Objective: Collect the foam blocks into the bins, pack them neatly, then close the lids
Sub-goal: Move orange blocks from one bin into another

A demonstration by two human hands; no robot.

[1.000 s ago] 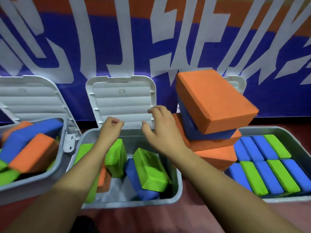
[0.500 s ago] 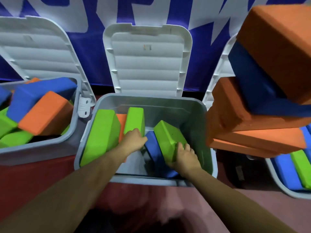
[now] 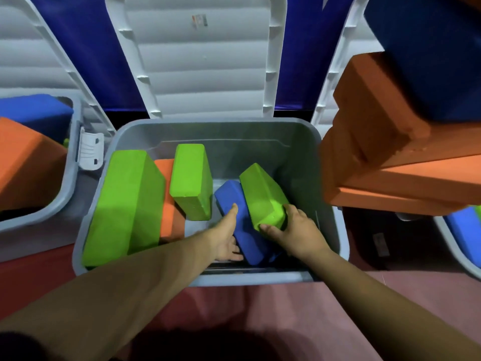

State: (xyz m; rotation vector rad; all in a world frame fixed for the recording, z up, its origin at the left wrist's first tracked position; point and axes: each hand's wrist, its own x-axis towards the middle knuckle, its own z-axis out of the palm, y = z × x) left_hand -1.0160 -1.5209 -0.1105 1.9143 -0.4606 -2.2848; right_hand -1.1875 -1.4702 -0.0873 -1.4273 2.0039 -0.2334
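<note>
— Hands, quick?
— Both of yours are down inside the middle bin [image 3: 234,278], centre of the frame. Your left hand [image 3: 226,237] holds the blue block [image 3: 248,230]: thumb laid straight along its top face, other fingers curled in at its near left side. Your right hand [image 3: 298,230] grips the near end of the tilted green block [image 3: 263,194], thumb under the front corner, fingers wrapped round the right edge.

— Those two blocks, where?
— Lower right part of that bin. The blue block lies slanted, far end pointing up-frame. The tilted green block leans along its right side, touching it.

— Rest of the bin?
— Big green block [image 3: 125,204] sits along the left wall. The upright green block [image 3: 191,178] stands on edge near the middle. An orange block [image 3: 168,204] is between them, touching the big one. The lid [image 3: 197,63] stands open behind, top centre.

— Sides?
— Left bin [image 3: 65,194] is at the left edge, with heaped foam [image 3: 23,162] in orange and blue, cropped. An orange stack [image 3: 390,173] of slabs fills the right, with a dark blue slab [image 3: 429,61] on top in the upper right corner. The right bin [image 3: 447,243] is at the lower right edge, mostly out of frame; can't tell how full.
</note>
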